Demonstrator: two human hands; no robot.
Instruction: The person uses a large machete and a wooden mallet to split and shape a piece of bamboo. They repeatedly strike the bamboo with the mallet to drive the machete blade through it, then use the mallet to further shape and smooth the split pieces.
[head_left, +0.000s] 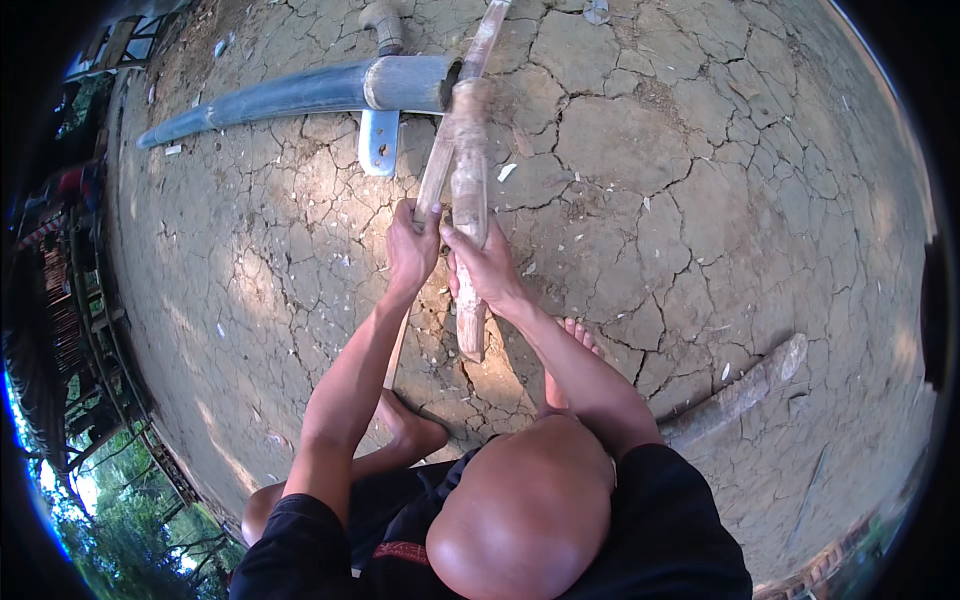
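My left hand (412,250) is closed around a long, thin wooden strip (434,175), which runs from the top of the view down past my left foot. In my right hand (485,262) is a thicker, pale piece of wood (470,335), held by its lower part with its squared end pointing toward me. The upper part of this piece looks rounded and slightly blurred. Both pieces stand side by side and cross near the top, where I cannot tell whether they touch. My hands are close together.
A blue-grey tube-like pole (290,95) lies at the far left, its open end near the wood. A flat metal blade (378,145) with holes shows beneath it, and a handle-like brown end (380,22) above. A log (740,395) lies at right on cracked earth (640,200).
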